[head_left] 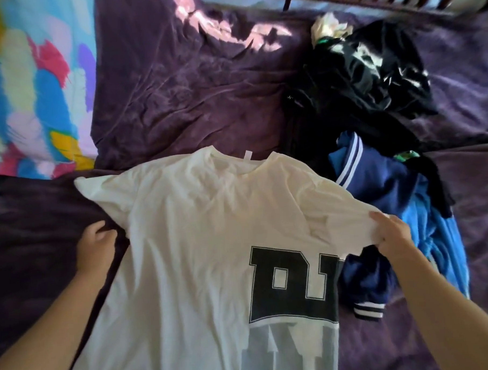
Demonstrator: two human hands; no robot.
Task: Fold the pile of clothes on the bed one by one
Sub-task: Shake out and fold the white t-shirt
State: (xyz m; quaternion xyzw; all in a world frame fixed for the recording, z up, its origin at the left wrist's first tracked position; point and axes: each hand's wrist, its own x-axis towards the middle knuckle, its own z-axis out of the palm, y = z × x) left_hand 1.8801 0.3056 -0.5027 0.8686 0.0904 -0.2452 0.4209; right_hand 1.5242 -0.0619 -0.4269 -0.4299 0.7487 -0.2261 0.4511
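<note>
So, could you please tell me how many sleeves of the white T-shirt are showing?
2: one sleeve lies flat beyond the left hand; the right hand pinches the other sleeve.

White T-shirt (pixel 197 228), black block lettering, flat on purple bed (pixel 177 90), beside black-and-blue clothes pile (pixel 372 75).

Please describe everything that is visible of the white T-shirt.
The white T-shirt looks like thin cotton, creased. It lies spread on the purple bed cover, its neck with a small label away from the person. Black and grey block letters are printed on it. The right hand pinches the sleeve on that side; the left hand is at its left edge.
</note>
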